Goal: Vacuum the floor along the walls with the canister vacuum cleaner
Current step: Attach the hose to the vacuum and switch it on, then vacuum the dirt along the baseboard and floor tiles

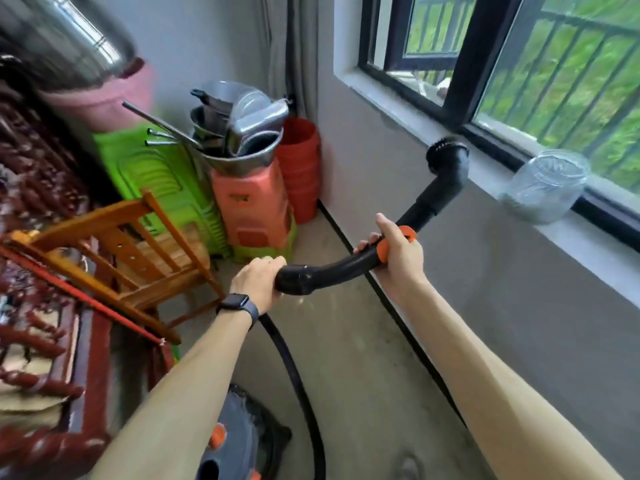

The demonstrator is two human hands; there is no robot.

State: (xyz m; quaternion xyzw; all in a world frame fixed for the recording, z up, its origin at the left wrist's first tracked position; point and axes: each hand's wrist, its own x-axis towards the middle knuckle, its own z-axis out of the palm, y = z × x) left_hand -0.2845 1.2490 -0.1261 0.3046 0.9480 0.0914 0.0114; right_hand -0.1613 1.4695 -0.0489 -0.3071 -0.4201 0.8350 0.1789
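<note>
I have both hands on the curved black handle (332, 269) of the vacuum cleaner. The fingers (273, 262) of my left hand (258, 282) are wrapped around its thick lower end, where the hose (298, 372) joins. My right hand (396, 249) grips higher up, its fingers (367, 242) clamped around the tube at the orange ring (407, 234), thumb lying along the top. From there the tube rises and bends up to a round brush nozzle (446, 155), which is off the floor (349, 341), level with the window sill (398, 105); whether it touches the sill I cannot tell. A glass jar (545, 187) stands on the sill just beside the nozzle. The hose hangs down from my left hand and runs across the floor towards me, past the canister (239, 441), which sits on the floor below my left forearm. In the corner ahead, against the wall (381, 174), are stacked plastic stools (252, 209) carrying a pile of metal bowls (239, 133), and a wooden chair (128, 251) stands to my left. There is a dark watch (239, 304) on my left wrist.
</note>
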